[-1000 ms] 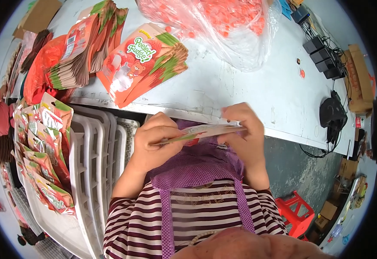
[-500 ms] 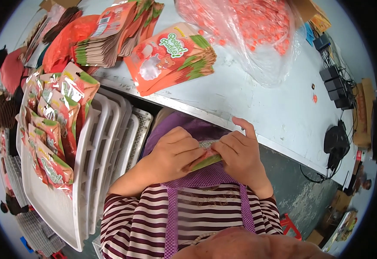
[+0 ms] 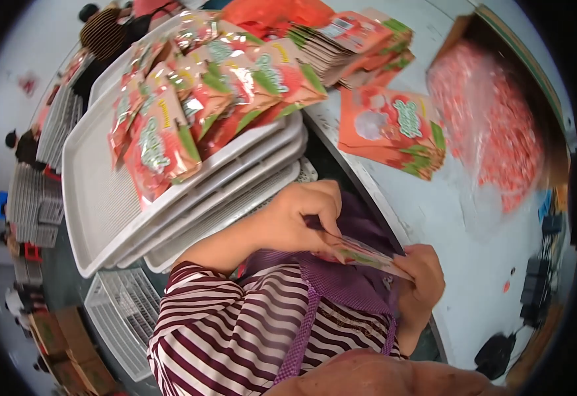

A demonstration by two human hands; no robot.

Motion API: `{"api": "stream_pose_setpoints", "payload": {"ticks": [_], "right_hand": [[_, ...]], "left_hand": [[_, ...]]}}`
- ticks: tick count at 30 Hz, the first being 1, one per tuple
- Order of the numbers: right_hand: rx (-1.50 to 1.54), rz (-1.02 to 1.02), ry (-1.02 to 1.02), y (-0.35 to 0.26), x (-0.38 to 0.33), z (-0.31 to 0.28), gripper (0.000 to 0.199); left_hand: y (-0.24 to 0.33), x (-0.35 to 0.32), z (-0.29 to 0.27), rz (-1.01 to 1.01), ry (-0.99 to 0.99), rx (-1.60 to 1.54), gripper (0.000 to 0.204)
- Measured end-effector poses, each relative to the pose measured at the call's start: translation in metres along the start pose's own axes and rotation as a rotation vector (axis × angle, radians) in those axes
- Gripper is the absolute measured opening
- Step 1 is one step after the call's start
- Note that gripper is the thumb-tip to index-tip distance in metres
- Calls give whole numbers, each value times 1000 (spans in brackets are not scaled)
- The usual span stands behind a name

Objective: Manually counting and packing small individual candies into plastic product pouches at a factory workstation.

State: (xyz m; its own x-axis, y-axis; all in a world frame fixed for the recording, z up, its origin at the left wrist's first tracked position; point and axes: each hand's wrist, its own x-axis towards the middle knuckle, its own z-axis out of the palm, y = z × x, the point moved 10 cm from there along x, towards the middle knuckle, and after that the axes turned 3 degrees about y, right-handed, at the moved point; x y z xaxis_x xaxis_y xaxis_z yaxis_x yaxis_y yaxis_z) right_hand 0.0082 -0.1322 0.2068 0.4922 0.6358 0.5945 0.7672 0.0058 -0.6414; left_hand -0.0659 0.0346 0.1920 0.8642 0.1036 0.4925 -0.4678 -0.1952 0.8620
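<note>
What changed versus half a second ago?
View swung left, bringing the top tray nearer mid-picture. The left hand and right hand spread apart, uncovering more of the held packet. No new hold or release seen; both keep their grip. Unchanged: pouch stack on the table, packet pile on the tray, clear bag of red pieces.

Maroon-and-white striped shirt (image 3: 229, 323), purple apron (image 3: 335, 284) (with finely checked straps (image 3: 300, 343)).

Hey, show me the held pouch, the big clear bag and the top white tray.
Held pouch (image 3: 364, 255), head view: middle of its visible face.
Clear bag (image 3: 488, 127), head view: middle of its bulging side.
Top white tray (image 3: 102, 188), head view: bare part of its floor.
</note>
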Motion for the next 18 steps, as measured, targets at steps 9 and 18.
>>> {"api": "stream_pose_setpoints", "payload": {"ticks": [9,18], "right_hand": [[491,-95,213,-8,14,-10,16],[398,43,178,16,16,8,18]], "left_hand": [[-42,-61,38,-558,-298,-317,38],[184,-128,-174,57,1201,1264,23]]}}
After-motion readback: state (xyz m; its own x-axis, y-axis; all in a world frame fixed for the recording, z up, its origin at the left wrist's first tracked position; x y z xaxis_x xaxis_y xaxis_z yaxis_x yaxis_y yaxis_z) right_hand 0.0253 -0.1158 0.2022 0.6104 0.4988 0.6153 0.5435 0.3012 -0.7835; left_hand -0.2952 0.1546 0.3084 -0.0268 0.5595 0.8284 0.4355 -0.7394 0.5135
